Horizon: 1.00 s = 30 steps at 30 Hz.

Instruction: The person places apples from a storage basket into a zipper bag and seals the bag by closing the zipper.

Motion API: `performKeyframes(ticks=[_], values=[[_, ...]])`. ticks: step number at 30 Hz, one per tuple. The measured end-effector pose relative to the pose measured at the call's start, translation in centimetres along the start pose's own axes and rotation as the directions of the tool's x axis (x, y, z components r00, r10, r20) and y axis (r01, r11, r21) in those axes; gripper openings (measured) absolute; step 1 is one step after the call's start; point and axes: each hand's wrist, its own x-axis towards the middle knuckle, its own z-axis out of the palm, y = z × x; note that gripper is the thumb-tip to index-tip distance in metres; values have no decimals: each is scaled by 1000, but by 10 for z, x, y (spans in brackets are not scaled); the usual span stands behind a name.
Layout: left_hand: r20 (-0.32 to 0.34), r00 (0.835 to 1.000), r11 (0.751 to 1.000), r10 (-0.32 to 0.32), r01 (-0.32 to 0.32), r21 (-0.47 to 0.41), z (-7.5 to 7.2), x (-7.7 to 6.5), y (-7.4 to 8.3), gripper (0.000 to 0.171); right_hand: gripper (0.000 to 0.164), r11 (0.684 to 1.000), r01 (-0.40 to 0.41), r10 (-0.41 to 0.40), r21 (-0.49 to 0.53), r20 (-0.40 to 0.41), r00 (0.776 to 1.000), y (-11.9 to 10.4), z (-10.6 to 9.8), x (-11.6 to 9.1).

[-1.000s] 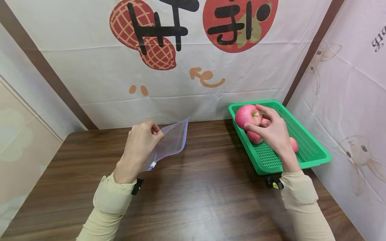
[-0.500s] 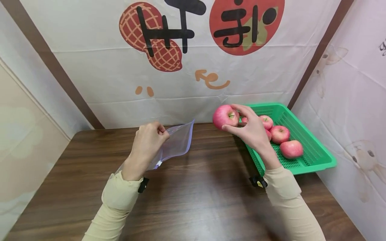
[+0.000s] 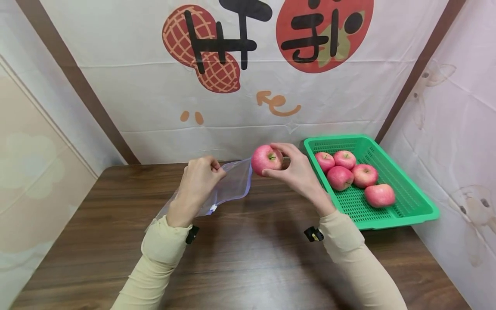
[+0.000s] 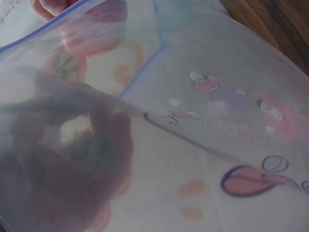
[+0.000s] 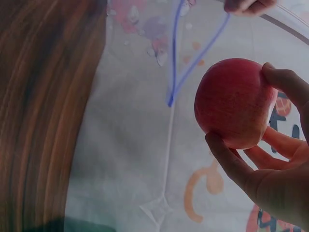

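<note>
A clear zip bag (image 3: 234, 183) with a purple-blue rim and a white slider hangs from my left hand (image 3: 198, 183), whose thumb and fingers pinch its upper edge. The bag's mouth faces right and stands apart in a V, as the rim (image 5: 198, 60) shows in the right wrist view. My right hand (image 3: 300, 172) grips a red apple (image 3: 266, 160) between thumb and fingers, just right of the bag's mouth. In the left wrist view, printed plastic (image 4: 227, 111) covers most of the picture, and the apple (image 4: 96, 29) shows blurred through it.
A green plastic basket (image 3: 416, 193) stands at the right of the wooden table (image 3: 255, 267), with several apples (image 3: 365, 175) inside. Behind the table hangs a printed white cloth (image 3: 155, 107). Cloth also closes off both sides.
My right hand has carried the apple leftward from above the basket to beside the bag's mouth. The left hand keeps its pinch on the bag. The whole view has shifted slightly.
</note>
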Motion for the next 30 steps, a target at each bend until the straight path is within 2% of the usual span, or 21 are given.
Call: performKeyframes(ticks=[9,15,30], values=[[-4,1000,1000,-3,3,-11,3,1,1,7,66,999,46,-45,-17,32,998,-1,26,6],[4,1000,1000,-8,8,-16,3,1,3,7,66,999,39,-38,-28,56,998,0,39,7],[24,1000,1000,-10,10,-1,4,1,7,7,66,996,48,-41,-76,96,995,-1,54,8]])
